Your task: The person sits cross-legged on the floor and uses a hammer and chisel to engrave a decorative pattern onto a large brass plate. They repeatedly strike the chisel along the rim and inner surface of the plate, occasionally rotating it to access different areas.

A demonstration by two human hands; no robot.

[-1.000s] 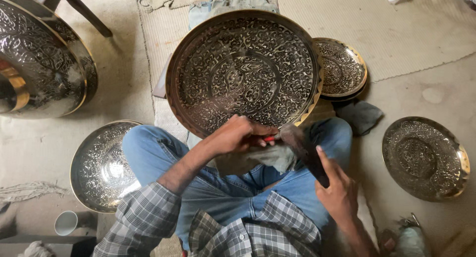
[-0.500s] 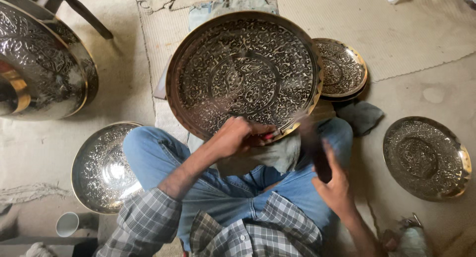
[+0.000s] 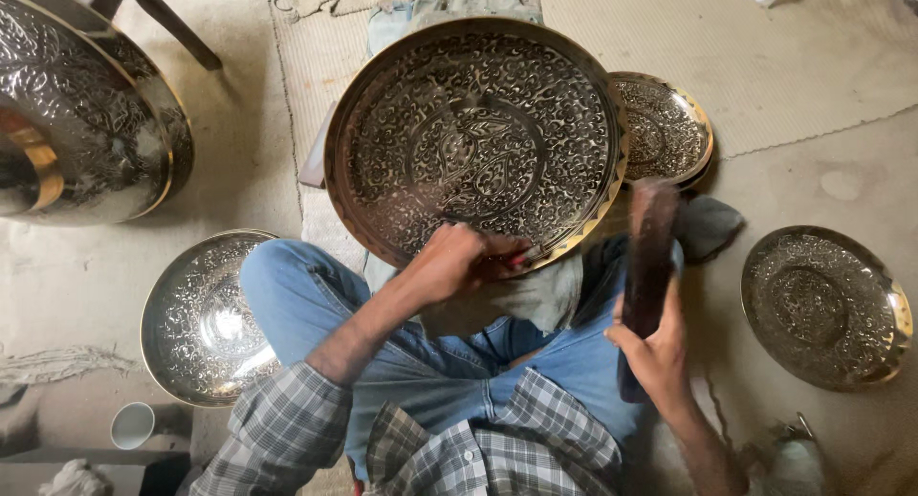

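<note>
Across the lap, propped on a cloth, a large engraved metal tray [image 3: 475, 142] looks heavy and rigid; left hand [image 3: 462, 260] clamps its near rim, right hand [image 3: 654, 351] grips a blurred, probably wooden mallet [image 3: 650, 257].

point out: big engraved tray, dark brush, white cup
big engraved tray [image 3: 478, 142], head view, on its engraved centre.
dark brush [image 3: 652, 257], head view, mid-length, blurred.
white cup [image 3: 132, 425], head view, on its open mouth.

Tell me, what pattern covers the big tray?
Dense engraved floral scrollwork on the big tray, dark silver with a brassy rim; head view.
</note>
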